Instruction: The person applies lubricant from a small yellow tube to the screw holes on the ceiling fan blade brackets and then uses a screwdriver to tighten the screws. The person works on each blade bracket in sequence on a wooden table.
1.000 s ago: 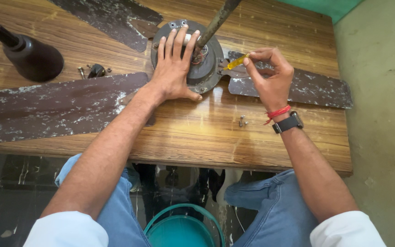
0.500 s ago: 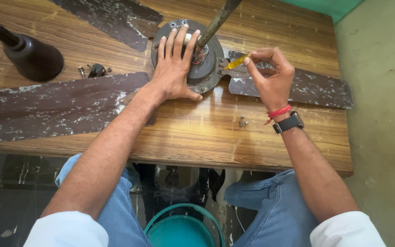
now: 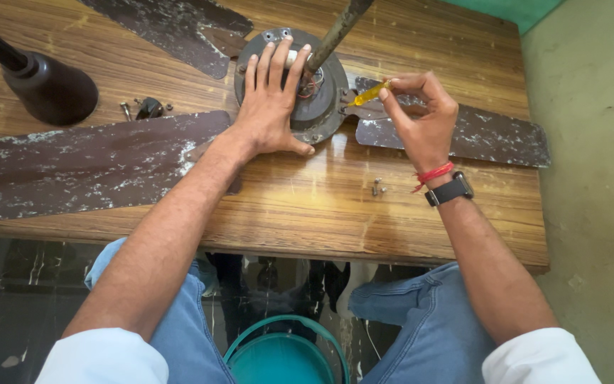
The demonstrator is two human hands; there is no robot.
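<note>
A round dark ceiling fan motor lies on a wooden table, its down rod sticking up and away. My left hand presses flat on top of the motor, fingers spread. My right hand pinches a small yellow-handled screwdriver, its tip at the motor's right rim where a brown, paint-flecked blade joins. Another blade stretches left under my left forearm, and a third points to the far left.
A dark bell-shaped fan canopy stands at the far left. Loose screws and a small dark part lie beside it. Two screws rest near my right wrist. A teal bucket sits on the floor between my knees.
Almost nothing has moved. My right hand's fingers have shifted slightly on the screwdriver; my left hand stays pressed on the motor.
</note>
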